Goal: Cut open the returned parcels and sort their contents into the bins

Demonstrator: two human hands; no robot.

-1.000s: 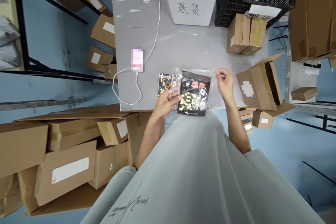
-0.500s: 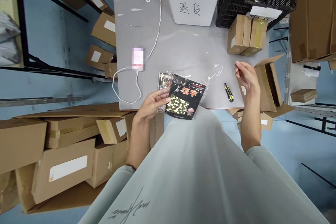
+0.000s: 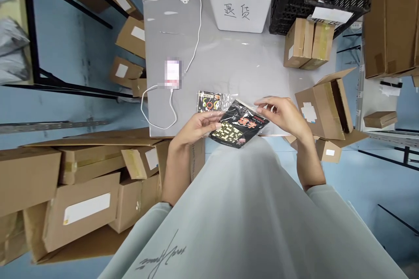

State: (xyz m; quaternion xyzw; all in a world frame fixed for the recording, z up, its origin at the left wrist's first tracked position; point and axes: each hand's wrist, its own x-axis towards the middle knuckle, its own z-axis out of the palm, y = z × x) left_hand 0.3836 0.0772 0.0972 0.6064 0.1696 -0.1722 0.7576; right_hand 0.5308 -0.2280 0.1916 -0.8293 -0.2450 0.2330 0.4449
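Holding a wrapped black book (image 3: 234, 130) in the left hand (image 3: 197, 128); touching its edge with the right hand (image 3: 284, 114), cannot tell whether gripping.

The left hand (image 3: 198, 128) hides part of the black booklet (image 3: 240, 124).

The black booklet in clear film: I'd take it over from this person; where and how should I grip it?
Probably pinch the black booklet by its far edge, from the far side: it looks flat and thin, and that edge's middle shows between the left hand and right hand.
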